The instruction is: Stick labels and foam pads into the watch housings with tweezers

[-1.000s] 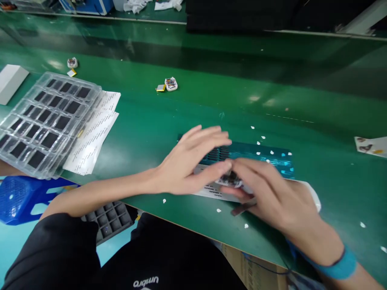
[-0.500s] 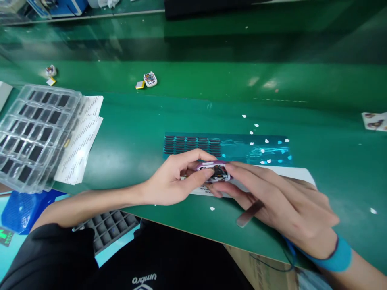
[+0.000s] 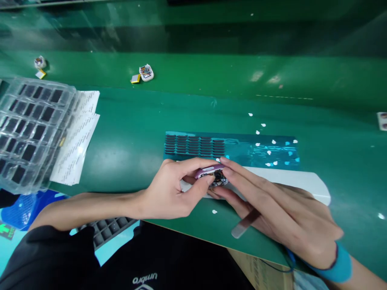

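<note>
Both hands meet near the table's front edge: left hand (image 3: 169, 189) and right hand (image 3: 272, 209) pinch a small purple-shelled device (image 3: 211, 174) with exposed circuitry, held just above a white label sheet (image 3: 290, 179). A blue sticker sheet (image 3: 242, 147) lies just behind.

Small purple-cased part (image 3: 211, 174) — innards exposed — pinched at fingertips above the white strip (image 3: 290, 179).
</note>
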Demonstrator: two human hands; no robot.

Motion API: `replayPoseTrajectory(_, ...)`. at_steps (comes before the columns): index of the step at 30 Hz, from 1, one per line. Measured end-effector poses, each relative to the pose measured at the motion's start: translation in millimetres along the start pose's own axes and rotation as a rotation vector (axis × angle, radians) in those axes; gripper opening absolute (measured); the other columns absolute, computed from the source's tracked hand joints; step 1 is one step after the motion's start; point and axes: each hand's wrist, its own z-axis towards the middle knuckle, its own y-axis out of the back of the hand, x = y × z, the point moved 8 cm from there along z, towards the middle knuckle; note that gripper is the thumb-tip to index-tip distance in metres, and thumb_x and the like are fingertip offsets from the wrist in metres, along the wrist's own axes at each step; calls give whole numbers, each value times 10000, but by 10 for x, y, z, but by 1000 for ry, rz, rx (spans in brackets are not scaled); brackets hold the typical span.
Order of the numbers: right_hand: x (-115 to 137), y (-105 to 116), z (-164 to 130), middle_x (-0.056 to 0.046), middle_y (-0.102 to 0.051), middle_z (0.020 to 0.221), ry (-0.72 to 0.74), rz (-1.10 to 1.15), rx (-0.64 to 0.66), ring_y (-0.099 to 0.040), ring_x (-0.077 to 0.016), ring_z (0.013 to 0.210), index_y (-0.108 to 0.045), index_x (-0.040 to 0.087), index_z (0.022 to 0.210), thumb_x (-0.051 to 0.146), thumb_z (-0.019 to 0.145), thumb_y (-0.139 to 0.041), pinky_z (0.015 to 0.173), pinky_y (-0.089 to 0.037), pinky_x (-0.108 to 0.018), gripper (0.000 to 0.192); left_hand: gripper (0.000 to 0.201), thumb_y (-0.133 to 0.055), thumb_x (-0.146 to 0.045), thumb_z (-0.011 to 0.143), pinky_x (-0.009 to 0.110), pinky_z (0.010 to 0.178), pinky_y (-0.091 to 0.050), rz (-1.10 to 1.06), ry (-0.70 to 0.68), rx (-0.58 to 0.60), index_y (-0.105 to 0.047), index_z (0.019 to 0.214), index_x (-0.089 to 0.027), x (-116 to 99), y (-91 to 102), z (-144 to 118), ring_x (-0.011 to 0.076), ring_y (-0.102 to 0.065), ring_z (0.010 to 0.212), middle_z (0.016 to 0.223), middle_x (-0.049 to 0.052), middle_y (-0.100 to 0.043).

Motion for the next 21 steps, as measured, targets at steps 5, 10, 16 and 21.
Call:
replayPoseTrajectory(5, 94, -47, -11, -175, -680, 1351, 158, -194, -42, -786, -209, 773, -504, 28, 1539, 114, 1008, -703, 603, -625, -328, 574, 334, -607, -117, 973, 117, 714, -652, 77, -21, -37, -725, 1252, 24, 17, 20, -9, 131, -809, 744, 1027, 122, -838)
replayPoseTrajectory(10, 121, -94, -27, -205, -696, 1337, 184, -250, -31, -755, -195, 681, -634, 13, 1362, 167, 1056, -636, 526, -575, -352, 343, 369, -582, -166, 1008, 196, 689, -687, -39, 101, -13, -695, 1311, 9, 154, -27, -28, 189, -828, 752, 975, 125, -838)
replayPoseTrajectory(16, -84, -44, 44, -85, -752, 1296, -33, -30, -33, -800, -168, 846, -605, 163, 1408, 125, 1031, -681, 640, -629, -251, 386, 282, -581, -189, 1012, 188, 504, -609, -116, 157, 15, -724, 1237, -99, 197, -7, -17, 150, -753, 530, 721, 15, -759)
replayPoseTrajectory(21, -152, -20, 91, -22, -809, 1141, -81, 34, -94, -806, -178, 842, -655, 226, 1268, 91, 1015, -683, 658, -642, -252, 289, 254, -588, -185, 1003, 208, 599, -651, -121, 138, 0, -724, 1194, -87, 166, -6, -11, 105, -693, 483, 644, -20, -690)
